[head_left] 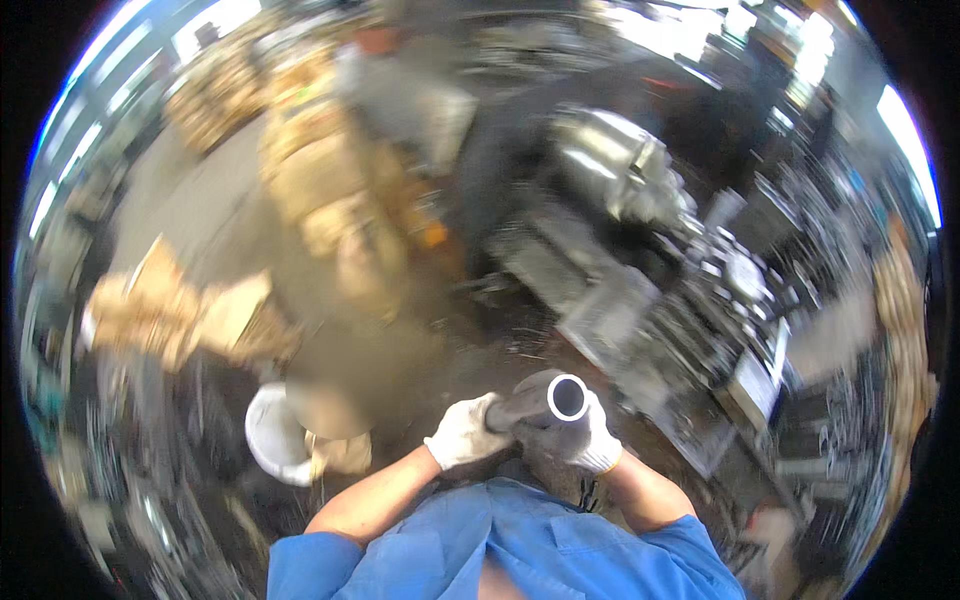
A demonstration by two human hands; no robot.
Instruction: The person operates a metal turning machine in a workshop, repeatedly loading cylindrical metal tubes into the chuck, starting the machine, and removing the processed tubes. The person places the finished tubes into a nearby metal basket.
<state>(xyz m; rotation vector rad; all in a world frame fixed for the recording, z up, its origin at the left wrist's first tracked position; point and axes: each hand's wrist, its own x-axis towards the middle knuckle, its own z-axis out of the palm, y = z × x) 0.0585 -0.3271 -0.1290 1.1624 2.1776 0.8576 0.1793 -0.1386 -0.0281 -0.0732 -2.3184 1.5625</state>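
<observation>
White knitted gloves: cover both of the person's own hands, held close together in front of the waist.
Dark-grey hollow metal tube (pixel 540 410): is between the hands, above the blue work shirt (pixel 420 545), its bright ring-shaped end tilted up toward the camera.
Left hand (pixel 465 432): curls its fingers around a narrower dark length (pixel 498 415) beside the tube; I cannot tell whether the two are one piece.
Right hand (pixel 598 440): presses against the tube's right side, fingers partly hidden behind it.
White round bucket (pixel 262 435): stands left of the left hand, well apart.
Crumpled brown cardboard (pixel 235 318): lies beyond the bucket, blurred.
Grey metal machine with a shiny cylindrical part (pixel 610 165): stands ahead and to the right.
Tan bulky bundles (pixel 315 165): are piled farther ahead, to the left.
</observation>
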